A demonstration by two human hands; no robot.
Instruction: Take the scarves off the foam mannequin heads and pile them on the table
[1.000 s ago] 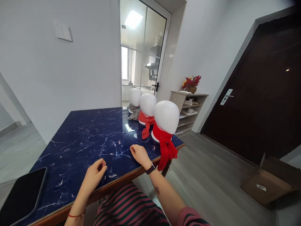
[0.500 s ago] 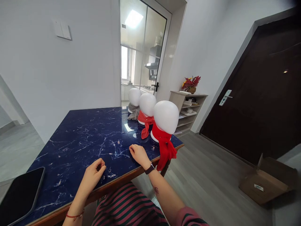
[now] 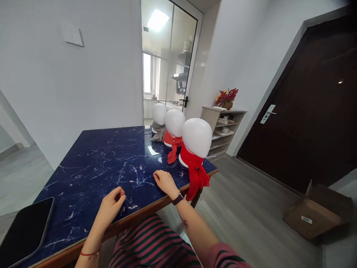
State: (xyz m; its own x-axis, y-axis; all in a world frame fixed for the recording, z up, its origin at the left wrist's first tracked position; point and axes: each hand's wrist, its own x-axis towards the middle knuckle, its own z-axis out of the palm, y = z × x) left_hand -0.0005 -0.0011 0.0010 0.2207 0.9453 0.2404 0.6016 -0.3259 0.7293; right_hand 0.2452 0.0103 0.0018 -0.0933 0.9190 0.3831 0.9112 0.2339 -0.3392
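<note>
My left hand [image 3: 111,206] rests on the near edge of the blue marbled table [image 3: 100,160], fingers curled loosely towards the thumb around a hollow with nothing in it. To its right, my right hand [image 3: 165,182] lies on the tabletop with its fingers folded in and no object showing. Nearest that hand stands a white mannequin head [image 3: 197,137] wearing a bright red scarf [image 3: 198,175], whose ends hang over the table edge. Behind it is a second white head [image 3: 175,122] with a coral-red scarf [image 3: 173,145]. The farthest white head [image 3: 160,113] has a grey scarf [image 3: 158,132].
A dark-screened phone or tablet [image 3: 26,230] appears at the table's left corner. Beyond the table are a glass door [image 3: 164,48] and a low shelf [image 3: 223,123] bearing a flower basket [image 3: 227,100]. On the right floor sits an open cardboard box [image 3: 309,216] by a dark door [image 3: 301,104].
The view has shifted very slightly. Both hands and the heads stay where they were.
</note>
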